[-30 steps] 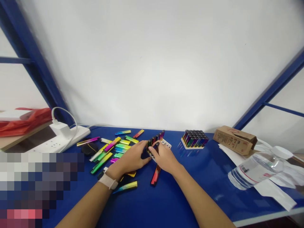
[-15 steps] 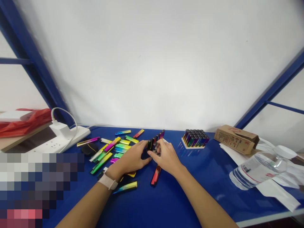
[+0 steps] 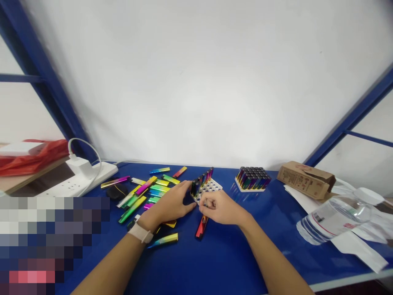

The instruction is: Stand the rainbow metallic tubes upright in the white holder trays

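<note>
A white perforated rack (image 3: 211,185) stands before me with a row of slim, dark shiny tubes (image 3: 202,179) upright along its left edge; its other visible holes are unfilled. My left hand (image 3: 175,201) holds the rack at its left side, fingertips by the black tube tops and thumb low at the near corner. Just in front of the rack, my right hand (image 3: 221,207) is closed with curled fingers; what they hold, if anything, is hidden. Below those fingers a red tube with a black end (image 3: 201,228) lies on the blue table, its far end covered by the hand.
Loose metallic coloured tubes (image 3: 145,186) lie scattered on the left, by a black pouch (image 3: 116,191) and a white power strip (image 3: 102,174). A second rack filled with tubes (image 3: 253,179) stands at back right. Farther right are a cardboard box (image 3: 303,179), papers and a water bottle (image 3: 330,219).
My right hand has moved down and towards me from the tubes at the rack's left side to the red tube's far end, uncovering the rack's holes. My left hand has stayed almost still.
</note>
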Demonstrator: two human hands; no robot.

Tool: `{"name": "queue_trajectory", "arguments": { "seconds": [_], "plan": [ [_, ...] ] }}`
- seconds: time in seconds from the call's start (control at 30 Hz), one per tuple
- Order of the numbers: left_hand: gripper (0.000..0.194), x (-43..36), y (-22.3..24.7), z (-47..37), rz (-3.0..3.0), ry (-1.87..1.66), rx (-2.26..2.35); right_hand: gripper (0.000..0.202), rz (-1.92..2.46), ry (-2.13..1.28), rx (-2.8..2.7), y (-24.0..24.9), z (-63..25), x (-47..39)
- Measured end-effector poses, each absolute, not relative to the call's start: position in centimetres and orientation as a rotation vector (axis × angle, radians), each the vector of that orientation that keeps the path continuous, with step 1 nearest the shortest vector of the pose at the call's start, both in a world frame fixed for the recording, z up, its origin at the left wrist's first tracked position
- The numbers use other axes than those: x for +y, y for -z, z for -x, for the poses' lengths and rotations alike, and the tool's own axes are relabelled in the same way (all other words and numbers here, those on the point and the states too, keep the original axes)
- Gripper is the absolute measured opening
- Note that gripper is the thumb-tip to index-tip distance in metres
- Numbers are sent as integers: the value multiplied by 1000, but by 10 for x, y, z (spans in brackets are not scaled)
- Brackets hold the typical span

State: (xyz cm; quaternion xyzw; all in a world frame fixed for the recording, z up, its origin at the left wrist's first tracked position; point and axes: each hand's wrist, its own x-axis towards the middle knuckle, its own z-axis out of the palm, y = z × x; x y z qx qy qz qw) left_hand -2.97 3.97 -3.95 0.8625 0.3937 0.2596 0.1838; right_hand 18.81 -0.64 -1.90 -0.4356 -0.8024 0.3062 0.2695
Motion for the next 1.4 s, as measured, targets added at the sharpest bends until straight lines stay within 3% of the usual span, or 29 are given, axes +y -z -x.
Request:
{"name": "queue_trajectory", "arguments": {
  "seconds": [0.17, 0.4, 0.57, 0.8, 1.07, 1.3, 1.4],
  "plan": [
    [33, 39, 37, 30, -2416, -714, 1130, 32, 1133, -1133, -2364, 13, -206, -10],
    [35, 39, 39, 30, -2442, -710, 1145, 13, 1227, -948, -2381, 12, -199, -12],
    [37, 40, 39, 30, -2451, -724, 1112, 24, 1061, -1155, -2055, 8, -197, -15],
    [45, 39, 39, 30, -2463, -710, 1139, 24, 821, -1232, -1384, 16, -191, -3],
    [32, 38, 37, 30, -2473, -684, 1124, 28, 762, -1321, -1317, 40, -179, 8],
    [37, 39, 39, 30, -2451, -733, 1136, 29, 850, -1436, -1162, 37, -177, 7],
    [39, 39, 38, 30, -2462, -726, 1137, 48, 864, -1445, -1096, 39, -181, 10]
  ]
}}
